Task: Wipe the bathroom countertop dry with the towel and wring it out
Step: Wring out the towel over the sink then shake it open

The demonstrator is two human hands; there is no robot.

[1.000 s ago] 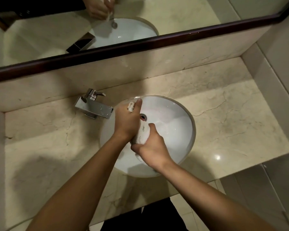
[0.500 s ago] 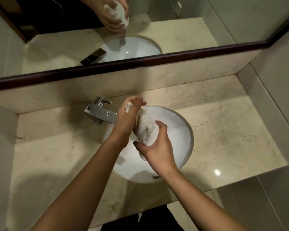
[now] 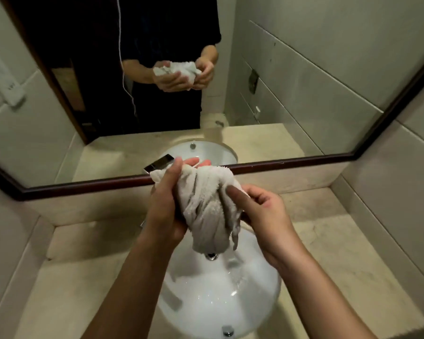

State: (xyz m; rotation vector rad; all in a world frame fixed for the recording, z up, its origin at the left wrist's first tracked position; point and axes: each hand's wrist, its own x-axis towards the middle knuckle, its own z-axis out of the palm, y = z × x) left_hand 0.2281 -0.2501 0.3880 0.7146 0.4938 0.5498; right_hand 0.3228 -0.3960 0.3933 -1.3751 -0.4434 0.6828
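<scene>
Item: towel [image 3: 207, 209]. Off-white terry cloth, bunched and twisted into a thick roll with deep lengthwise folds; the pile looks matted, though I cannot tell how wet it is. Its long axis runs roughly from upper left to lower right, slightly tilted, with the fuller, rounded end hanging lowest and a small corner poking out past the top of my left hand [image 3: 165, 204].

Position: held in the air above the white sink [image 3: 220, 297], the lower end hanging just over the drain [image 3: 211, 256]; well clear of the beige stone tabletop [image 3: 333, 260].

Grip, left: fingers curled round the upper part of the roll, thumb along its near side, closed on the cloth.

Grip, right: right hand [image 3: 262, 214] pinches the right-hand fold, thumb pressed into the fabric, fingers curled beneath.

Surroundings: mirror [image 3: 291, 81] with dark frame behind the basin, reflecting both hands and the bundle.
</scene>
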